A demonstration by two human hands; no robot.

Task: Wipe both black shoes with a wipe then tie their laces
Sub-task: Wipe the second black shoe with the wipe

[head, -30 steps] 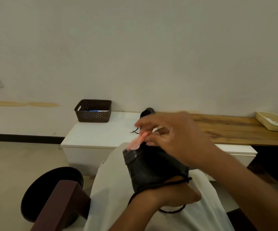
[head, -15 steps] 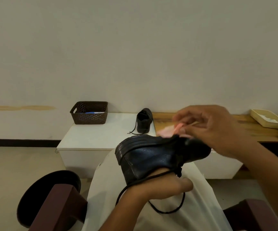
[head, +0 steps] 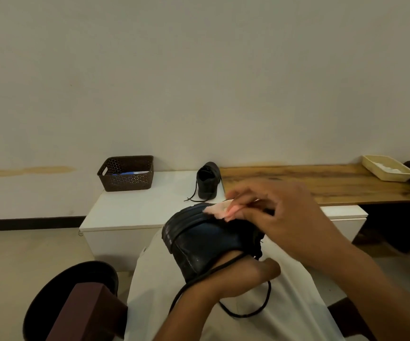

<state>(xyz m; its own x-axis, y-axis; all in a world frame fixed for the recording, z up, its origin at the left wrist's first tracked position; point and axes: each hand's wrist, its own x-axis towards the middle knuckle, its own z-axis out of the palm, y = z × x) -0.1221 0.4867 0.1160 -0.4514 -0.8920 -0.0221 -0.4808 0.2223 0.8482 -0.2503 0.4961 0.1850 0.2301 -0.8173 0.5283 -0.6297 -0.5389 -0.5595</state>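
On the white cabinet (head: 135,207) against the wall, far-left corner: a dark perforated basket (head: 126,173) with something blue and white inside. At the cabinet's far-right corner, where it meets the wooden bench top (head: 322,183), the second black shoe (head: 208,179) stands upright, heel opening toward the camera, laces trailing loose onto the white surface. Nearer, over the person's lap in pale cloth, the left hand (head: 238,279) is pushed inside the first black shoe (head: 206,238), wrist emerging from its opening, carrying it sole-side up and tilted; whether the fingers inside are curled cannot be seen. Its lace (head: 248,308) hangs untied in a loop across the wrist and down over the lap. Right hand (head: 280,217) pinches a pinkish wipe (head: 219,209) between thumb and fingertips, wipe pressed to the shoe's upper edge by the sole. Far-right end of the bench top: a cream tray (head: 387,168), dark items just beside it.
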